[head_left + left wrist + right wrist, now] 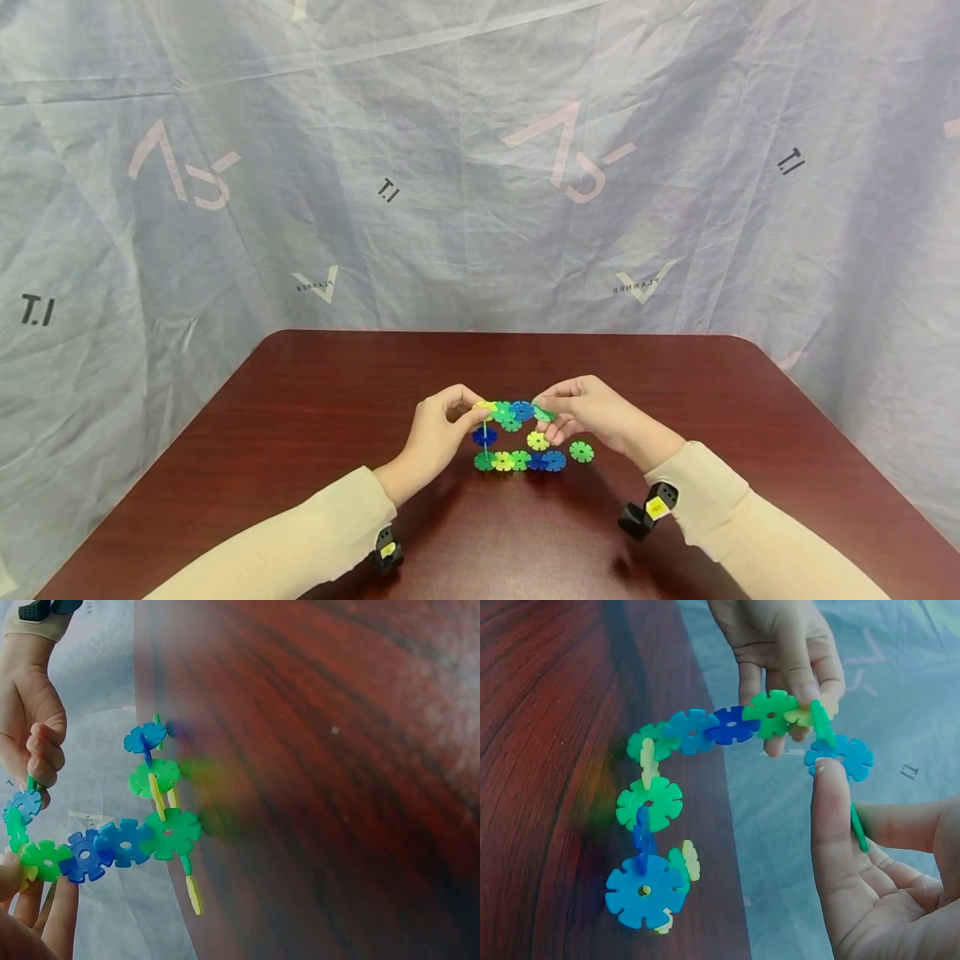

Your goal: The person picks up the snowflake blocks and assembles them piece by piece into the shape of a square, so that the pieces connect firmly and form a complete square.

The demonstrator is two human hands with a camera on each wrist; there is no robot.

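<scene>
Interlocked plastic notched discs form a frame of green, blue and yellow pieces. My left hand (pixel 442 429) pinches a yellow disc (pixel 486 406) at the upper left corner. From there a column with a dark blue disc (pixel 484 436) drops to the bottom row, whose end is a blue disc (pixel 554 461). Along the top, a blue disc (pixel 522 411) sits beside the green disc (pixel 543 412) that my right hand (pixel 592 414) pinches between thumb and finger. In the right wrist view that green disc (pixel 859 828) stands edge-on against the blue disc (pixel 842 758).
The discs' lower row is close over the dark red wooden table (pixel 360 367). A green disc (pixel 581 452) shows just right of that row, and a yellow disc (pixel 537 441) below my right fingers. A grey printed cloth (pixel 465 250) hangs behind the table's far edge.
</scene>
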